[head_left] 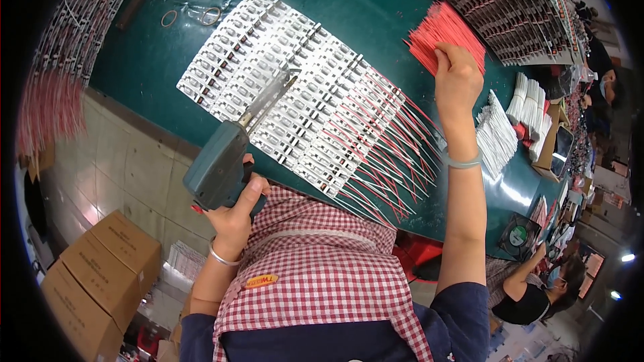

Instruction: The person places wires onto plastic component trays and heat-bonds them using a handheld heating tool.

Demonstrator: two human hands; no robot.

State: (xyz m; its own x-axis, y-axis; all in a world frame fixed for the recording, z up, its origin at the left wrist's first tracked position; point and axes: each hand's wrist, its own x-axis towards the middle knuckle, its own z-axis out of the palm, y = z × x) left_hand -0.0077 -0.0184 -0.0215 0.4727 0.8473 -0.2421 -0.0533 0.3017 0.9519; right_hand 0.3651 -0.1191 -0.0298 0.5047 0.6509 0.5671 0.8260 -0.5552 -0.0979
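Gripping the green hand tool (218,166), the left hand (236,216) has fingers closed around its handle; its tip is over the white panel (305,104). Right of this panel, the right hand (459,80) bends its fingers at red wires (448,30); whether it pinches 1, I cannot tell.

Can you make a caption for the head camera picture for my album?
Left hand holds a green tool over white parts; right hand reaches red wires.

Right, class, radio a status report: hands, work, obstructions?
Left hand holding green handheld tool. Right hand at red wires. White module panel partly hidden by tool.
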